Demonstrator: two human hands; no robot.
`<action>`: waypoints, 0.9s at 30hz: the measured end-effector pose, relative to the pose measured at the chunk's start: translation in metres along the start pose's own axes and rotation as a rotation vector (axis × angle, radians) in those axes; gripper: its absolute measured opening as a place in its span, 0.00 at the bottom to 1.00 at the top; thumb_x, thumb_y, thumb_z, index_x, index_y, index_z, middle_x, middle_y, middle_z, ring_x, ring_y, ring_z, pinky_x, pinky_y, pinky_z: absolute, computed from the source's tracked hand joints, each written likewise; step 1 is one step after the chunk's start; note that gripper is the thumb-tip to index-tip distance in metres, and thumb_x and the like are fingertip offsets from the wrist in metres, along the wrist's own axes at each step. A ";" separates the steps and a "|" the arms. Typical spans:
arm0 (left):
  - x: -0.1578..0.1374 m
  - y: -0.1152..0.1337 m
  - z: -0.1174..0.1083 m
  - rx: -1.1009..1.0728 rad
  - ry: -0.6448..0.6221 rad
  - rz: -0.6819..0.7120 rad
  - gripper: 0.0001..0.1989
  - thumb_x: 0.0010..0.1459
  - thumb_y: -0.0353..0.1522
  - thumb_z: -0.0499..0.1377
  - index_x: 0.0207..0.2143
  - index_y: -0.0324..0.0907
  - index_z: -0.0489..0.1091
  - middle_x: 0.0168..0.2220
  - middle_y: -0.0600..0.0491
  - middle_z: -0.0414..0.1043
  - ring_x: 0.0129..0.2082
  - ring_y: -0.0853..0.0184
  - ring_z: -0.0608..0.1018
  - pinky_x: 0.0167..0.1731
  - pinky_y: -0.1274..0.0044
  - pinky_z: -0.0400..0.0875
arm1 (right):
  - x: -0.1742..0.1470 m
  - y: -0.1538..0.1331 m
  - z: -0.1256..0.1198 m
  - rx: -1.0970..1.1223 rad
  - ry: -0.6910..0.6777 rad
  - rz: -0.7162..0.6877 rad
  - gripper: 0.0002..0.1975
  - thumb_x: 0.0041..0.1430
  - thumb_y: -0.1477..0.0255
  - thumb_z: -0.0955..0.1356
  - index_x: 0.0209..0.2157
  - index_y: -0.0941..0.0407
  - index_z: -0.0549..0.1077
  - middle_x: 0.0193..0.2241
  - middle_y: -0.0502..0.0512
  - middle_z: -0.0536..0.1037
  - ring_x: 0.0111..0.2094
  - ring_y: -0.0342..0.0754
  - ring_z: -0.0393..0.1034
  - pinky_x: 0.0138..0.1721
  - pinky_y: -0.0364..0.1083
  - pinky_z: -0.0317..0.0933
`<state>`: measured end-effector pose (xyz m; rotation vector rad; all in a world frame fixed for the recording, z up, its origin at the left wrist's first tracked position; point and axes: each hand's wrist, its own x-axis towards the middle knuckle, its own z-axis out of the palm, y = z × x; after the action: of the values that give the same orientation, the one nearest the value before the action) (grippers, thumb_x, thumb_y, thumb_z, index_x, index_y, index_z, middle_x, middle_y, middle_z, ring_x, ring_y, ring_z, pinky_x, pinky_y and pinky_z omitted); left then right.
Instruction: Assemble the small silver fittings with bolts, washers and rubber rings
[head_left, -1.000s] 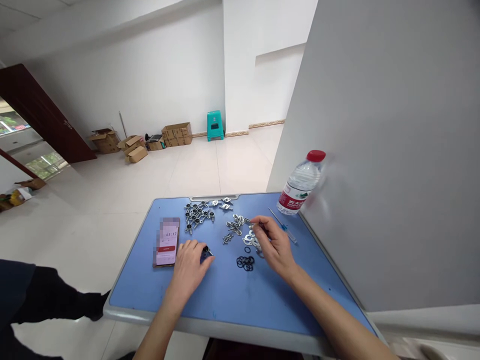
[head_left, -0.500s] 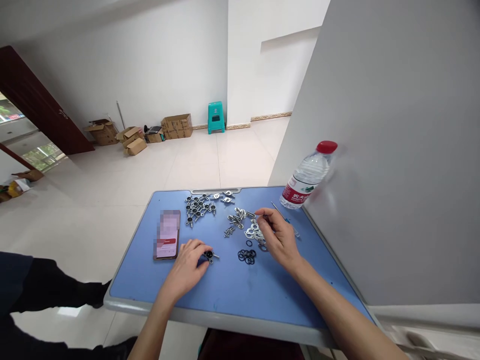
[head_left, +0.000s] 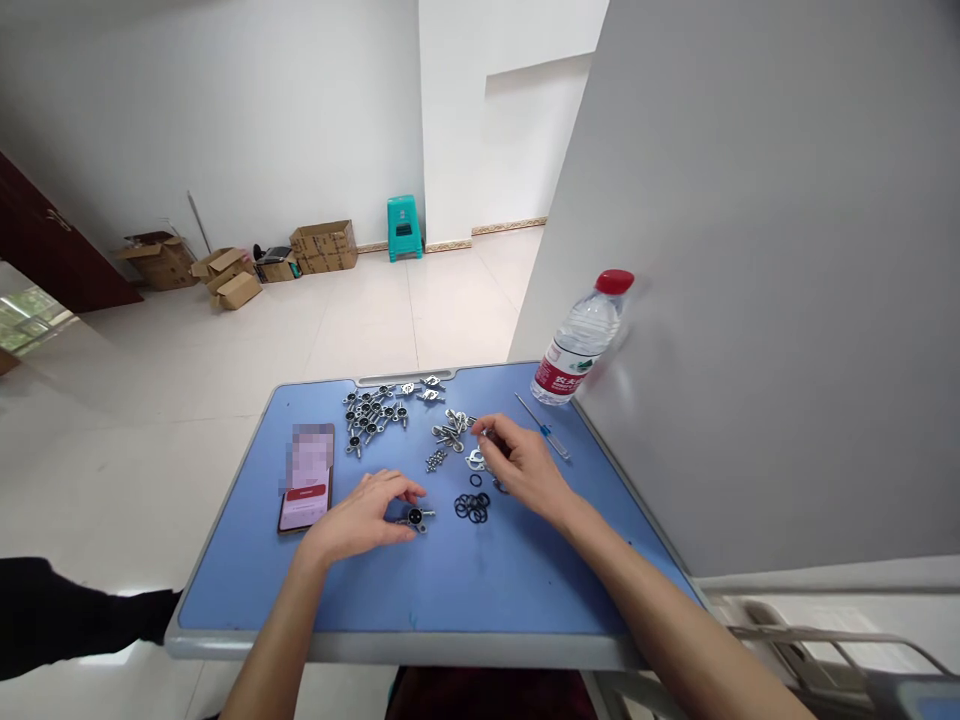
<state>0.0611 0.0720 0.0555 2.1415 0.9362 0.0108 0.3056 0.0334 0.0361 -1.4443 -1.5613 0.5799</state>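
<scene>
On the blue tabletop (head_left: 517, 590) my left hand (head_left: 364, 515) rests with thumb and fingers apart around a small metal fitting with a black round centre (head_left: 415, 517), not closed on it. My right hand (head_left: 525, 468) hovers over the pile of flat metal plates (head_left: 475, 459), thumb and fingertips pinched together; whatever is between them is too small to make out. Just left of it lie long-holed metal pieces (head_left: 451, 430) and a cluster of tiny screws or nuts (head_left: 435, 460). Black rubber rings (head_left: 472, 507) lie between the hands, one ring (head_left: 476, 480) apart.
Several fittings with black centres (head_left: 371, 415) and some plain metal ones (head_left: 430, 394) sit along the far side. A phone (head_left: 307, 480) lies at the left. A water bottle (head_left: 581, 340) and a blue-handled screwdriver (head_left: 546, 430) are at the right, beside a grey partition (head_left: 750, 300).
My left hand has opened wider around the fitting. My right hand stays over the metal plates with its fingers still pinched. The whole view has shifted, with the table appearing further left.
</scene>
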 end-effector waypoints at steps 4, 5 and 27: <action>0.006 -0.005 0.002 0.032 0.001 0.033 0.09 0.54 0.29 0.59 0.38 0.46 0.69 0.41 0.55 0.70 0.47 0.62 0.70 0.50 0.71 0.63 | 0.004 0.005 -0.001 -0.123 -0.135 -0.014 0.07 0.58 0.73 0.59 0.35 0.54 0.68 0.17 0.42 0.62 0.19 0.42 0.55 0.24 0.41 0.50; 0.008 -0.006 0.003 0.031 0.009 0.042 0.08 0.54 0.29 0.58 0.38 0.46 0.69 0.41 0.55 0.69 0.46 0.62 0.70 0.51 0.70 0.62 | 0.005 0.006 -0.002 -0.143 -0.145 -0.018 0.08 0.58 0.73 0.59 0.35 0.54 0.68 0.17 0.43 0.62 0.19 0.42 0.56 0.24 0.41 0.50; 0.015 -0.007 0.015 -0.020 0.040 0.093 0.08 0.56 0.28 0.59 0.39 0.47 0.72 0.39 0.55 0.71 0.44 0.63 0.70 0.52 0.68 0.59 | 0.017 0.028 -0.010 -0.508 -0.087 0.072 0.05 0.62 0.75 0.65 0.33 0.55 0.73 0.33 0.52 0.76 0.32 0.46 0.69 0.31 0.42 0.53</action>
<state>0.0724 0.0745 0.0366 2.1715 0.8544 0.1094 0.3300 0.0527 0.0228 -1.8762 -1.8160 0.2969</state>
